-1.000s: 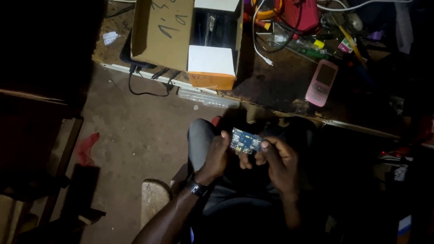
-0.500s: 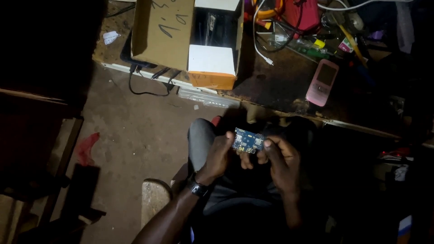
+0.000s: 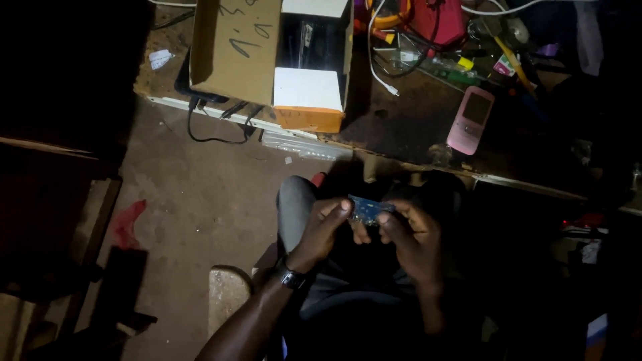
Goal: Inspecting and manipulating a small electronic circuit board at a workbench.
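Both hands [image 3: 374, 230] pinch a blue circuit board [image 3: 366, 208] below the bench edge [image 3: 428, 167].

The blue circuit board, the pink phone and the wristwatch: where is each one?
blue circuit board [image 3: 366, 208], head view, its middle, between both hands.
pink phone [image 3: 471, 120], head view, its body below the screen.
wristwatch [image 3: 292, 279], head view, its dial.

Dim, patchy light; black edges

Blue circuit board [image 3: 366, 208] partly hidden by fingers [image 3: 391, 224].
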